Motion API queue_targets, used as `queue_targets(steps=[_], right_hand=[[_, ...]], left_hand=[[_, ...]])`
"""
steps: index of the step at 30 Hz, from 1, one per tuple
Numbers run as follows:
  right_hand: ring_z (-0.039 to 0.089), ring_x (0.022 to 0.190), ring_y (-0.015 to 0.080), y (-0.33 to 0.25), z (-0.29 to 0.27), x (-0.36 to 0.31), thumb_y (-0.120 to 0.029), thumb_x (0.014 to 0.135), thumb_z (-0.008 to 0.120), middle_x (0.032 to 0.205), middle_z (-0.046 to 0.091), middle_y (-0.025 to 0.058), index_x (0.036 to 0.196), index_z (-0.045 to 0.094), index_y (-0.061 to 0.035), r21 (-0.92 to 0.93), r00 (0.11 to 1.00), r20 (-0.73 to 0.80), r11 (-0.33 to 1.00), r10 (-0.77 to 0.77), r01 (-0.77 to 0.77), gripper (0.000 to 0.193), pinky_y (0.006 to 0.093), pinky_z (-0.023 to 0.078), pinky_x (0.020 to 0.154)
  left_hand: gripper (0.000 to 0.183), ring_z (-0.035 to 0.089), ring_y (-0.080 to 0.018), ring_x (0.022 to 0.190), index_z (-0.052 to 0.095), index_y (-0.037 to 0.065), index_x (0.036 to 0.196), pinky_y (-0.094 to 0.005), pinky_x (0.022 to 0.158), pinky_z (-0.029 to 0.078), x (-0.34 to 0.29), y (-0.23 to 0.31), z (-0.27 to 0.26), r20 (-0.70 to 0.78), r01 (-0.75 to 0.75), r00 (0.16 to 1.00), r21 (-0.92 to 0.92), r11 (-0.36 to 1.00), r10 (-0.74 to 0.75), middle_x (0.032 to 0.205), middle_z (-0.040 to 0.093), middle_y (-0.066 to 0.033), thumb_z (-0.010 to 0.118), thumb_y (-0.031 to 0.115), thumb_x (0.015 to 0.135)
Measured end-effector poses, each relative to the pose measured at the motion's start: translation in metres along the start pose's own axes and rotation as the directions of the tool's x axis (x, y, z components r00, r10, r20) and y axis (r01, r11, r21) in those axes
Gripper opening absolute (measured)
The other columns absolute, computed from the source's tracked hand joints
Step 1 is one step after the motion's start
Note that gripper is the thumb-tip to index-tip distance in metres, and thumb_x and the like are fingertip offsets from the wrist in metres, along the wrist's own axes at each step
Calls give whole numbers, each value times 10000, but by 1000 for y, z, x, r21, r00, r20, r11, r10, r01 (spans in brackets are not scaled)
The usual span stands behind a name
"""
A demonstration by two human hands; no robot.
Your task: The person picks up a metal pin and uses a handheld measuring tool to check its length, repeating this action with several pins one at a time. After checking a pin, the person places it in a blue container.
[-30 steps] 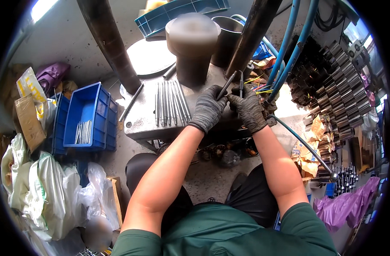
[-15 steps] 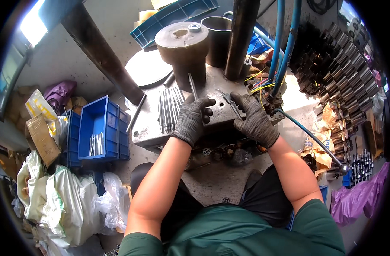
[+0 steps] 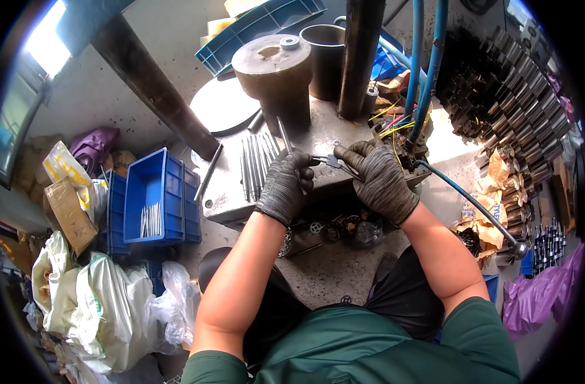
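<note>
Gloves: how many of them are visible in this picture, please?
2. One glove is on the left hand, which holds a slim metal rod; the other glove is on the right hand, which holds pliers.

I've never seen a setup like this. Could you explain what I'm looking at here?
There's no robot: this is a person working with two hands in grey knitted gloves. The picture comes from a wide fisheye camera on their head, looking down, so straight edges bend. The left hand holds a slim grey metal rod; the right hand grips a small pliers-like metal tool, pointing toward the left hand. On the grey metal worktable lie a row of similar metal rods and a thick, wide-topped metal post. More thin rods sit in a blue plastic crate at left.
</note>
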State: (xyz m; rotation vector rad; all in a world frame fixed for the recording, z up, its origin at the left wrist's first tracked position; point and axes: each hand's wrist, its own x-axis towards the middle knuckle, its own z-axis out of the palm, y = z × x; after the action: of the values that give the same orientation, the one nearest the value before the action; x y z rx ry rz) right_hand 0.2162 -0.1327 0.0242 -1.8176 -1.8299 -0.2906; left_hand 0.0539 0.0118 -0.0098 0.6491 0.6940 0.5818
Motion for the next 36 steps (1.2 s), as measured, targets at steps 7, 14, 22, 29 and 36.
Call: queue_targets(steps=[7, 14, 22, 29, 36], right_hand=[[632, 953, 360, 1, -1, 0, -70, 794, 633, 1066, 690, 138, 1234, 721, -95, -64, 999, 15, 997, -32, 33, 449, 480, 534, 831], [719, 1059, 338, 15, -3, -7, -107, 899, 692, 1149, 738, 202, 1343, 662, -49, 444, 948, 111, 839, 297, -315, 448, 386, 556, 944], [716, 1021, 259, 37, -3, -9, -181, 886, 752, 1100, 745, 185, 1338, 654, -6, 560, 914, 195, 725, 355, -401, 495, 370, 550, 928], [711, 946, 162, 33, -29, -2, -172, 862, 756, 1069, 766, 139, 1315, 681, -17, 514, 850, 450, 699, 273, -497, 485, 340, 557, 868], [713, 1098, 228, 30, -22, -1, -199, 840, 770, 1198, 747, 169, 1338, 665, -34, 530, 850, 526, 771, 28, -353, 535, 361, 537, 976]], left_hand=[[117, 548, -92, 595, 536, 97, 1013, -208, 485, 419, -9, 6, 0, 66, -112, 993, 248, 962, 99, 833, 645, -59, 624, 93, 936], [251, 558, -82, 609, 713, 14, 1088, -244, 557, 477, -19, 10, -13, 87, -246, 968, 545, 801, 237, 799, 663, -68, 565, 205, 1020], [156, 582, -120, 788, 688, 11, 1094, -278, 722, 492, -28, 9, -23, 303, -475, 852, 790, 388, 426, 879, 622, -31, 641, 99, 974], [190, 613, -162, 893, 692, -1, 1129, -311, 826, 509, -45, 24, -27, 432, -554, 791, 805, 210, 434, 952, 638, -70, 709, 67, 952], [285, 659, -140, 1002, 687, -6, 1238, -306, 937, 523, -52, 21, -35, 416, -455, 881, 609, 650, 227, 1079, 724, -77, 606, 197, 1054]])
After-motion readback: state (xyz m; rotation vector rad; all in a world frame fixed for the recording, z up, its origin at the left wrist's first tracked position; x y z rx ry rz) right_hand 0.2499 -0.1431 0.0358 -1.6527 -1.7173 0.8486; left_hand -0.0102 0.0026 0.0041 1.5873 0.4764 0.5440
